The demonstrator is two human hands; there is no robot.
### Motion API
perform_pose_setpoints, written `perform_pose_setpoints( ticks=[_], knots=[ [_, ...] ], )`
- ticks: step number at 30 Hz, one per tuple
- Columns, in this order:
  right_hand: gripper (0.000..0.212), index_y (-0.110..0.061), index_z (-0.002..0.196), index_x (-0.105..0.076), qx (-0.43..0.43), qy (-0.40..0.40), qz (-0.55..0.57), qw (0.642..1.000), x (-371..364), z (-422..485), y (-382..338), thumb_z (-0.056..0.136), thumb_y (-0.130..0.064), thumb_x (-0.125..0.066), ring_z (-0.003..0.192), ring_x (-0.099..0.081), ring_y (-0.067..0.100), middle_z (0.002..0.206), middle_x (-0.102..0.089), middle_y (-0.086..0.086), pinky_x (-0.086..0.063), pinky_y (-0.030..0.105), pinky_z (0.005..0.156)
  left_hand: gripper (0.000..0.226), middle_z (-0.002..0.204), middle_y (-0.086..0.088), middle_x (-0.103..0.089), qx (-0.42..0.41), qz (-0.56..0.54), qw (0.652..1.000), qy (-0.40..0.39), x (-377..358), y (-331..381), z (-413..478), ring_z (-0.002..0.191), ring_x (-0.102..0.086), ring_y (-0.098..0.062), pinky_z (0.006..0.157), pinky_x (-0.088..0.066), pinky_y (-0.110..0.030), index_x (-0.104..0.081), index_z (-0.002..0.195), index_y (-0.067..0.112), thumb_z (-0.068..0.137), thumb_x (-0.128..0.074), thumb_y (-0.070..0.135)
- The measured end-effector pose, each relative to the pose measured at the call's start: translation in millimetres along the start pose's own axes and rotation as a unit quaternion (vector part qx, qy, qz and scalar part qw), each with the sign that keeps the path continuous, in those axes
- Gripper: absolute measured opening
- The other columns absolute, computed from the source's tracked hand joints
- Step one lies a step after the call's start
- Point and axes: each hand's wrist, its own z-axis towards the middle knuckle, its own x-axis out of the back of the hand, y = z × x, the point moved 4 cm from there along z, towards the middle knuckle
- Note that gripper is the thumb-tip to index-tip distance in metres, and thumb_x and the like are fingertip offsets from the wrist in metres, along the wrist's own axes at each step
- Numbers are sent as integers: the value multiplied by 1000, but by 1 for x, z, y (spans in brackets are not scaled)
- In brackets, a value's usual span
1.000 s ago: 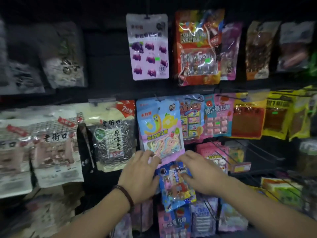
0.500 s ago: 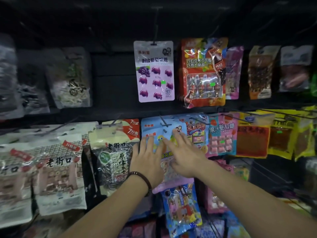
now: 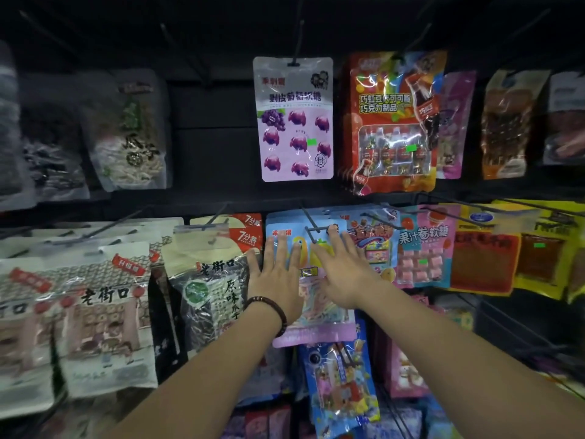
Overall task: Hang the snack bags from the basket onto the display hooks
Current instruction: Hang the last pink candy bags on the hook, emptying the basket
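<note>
A blue and pink snack bag (image 3: pixel 316 327) hangs on a black wire display hook (image 3: pixel 311 226) in the middle row of the rack. My left hand (image 3: pixel 278 277) lies flat on the bag's left half, fingers straight and spread. My right hand (image 3: pixel 343 270) lies flat on its right half, fingertips close to the hook. Both hands cover most of the bag's front. The basket is out of view.
Above hang a purple grape candy bag (image 3: pixel 296 118) and a red chocolate bag (image 3: pixel 392 122). Sunflower seed bags (image 3: pixel 209 286) hang at the left, pink and yellow bags (image 3: pixel 424 248) at the right. A blue bag (image 3: pixel 342 384) hangs below my hands. Bare hooks jut out at the upper right.
Both hands moved up from the lower blue bag onto the blue and pink bag and now lie flat on it. My view has tilted upward.
</note>
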Motion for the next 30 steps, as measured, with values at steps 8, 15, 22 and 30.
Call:
perform_pose_setpoints(
  ticks=[8,15,22,30],
  knots=[
    [88,-25,171,-4,-12,-20,-6,1000,6,-7,-14,103,-30,-60,163,21,45,174,27,21,-4,65,130,94,176,-11,23,-43,-26,998,31,9,-9,-17,164,19,-34,129,2,-67,3,170,21,99,-53,47],
    [74,-17,165,-22,53,-11,-18,998,-3,-37,-70,102,-33,-57,164,8,46,175,4,27,-11,65,130,63,162,-14,-39,-48,12,989,142,13,-66,-95,151,-36,-39,121,-30,-58,-50,145,23,84,-60,36],
    [89,-20,166,-16,125,96,-17,987,-1,-38,-145,96,-43,-65,163,-3,44,175,-3,22,-19,59,131,103,175,-23,-11,91,18,990,105,5,-129,-121,162,-13,-44,129,-20,-60,-12,169,18,90,-64,58],
    [105,-17,171,4,76,76,-23,994,-27,-17,-183,95,-46,-64,162,20,48,175,24,23,-8,68,130,109,171,-23,31,91,7,994,56,-1,-134,-95,162,21,-42,132,-5,-59,16,168,18,93,-55,52]
  ],
)
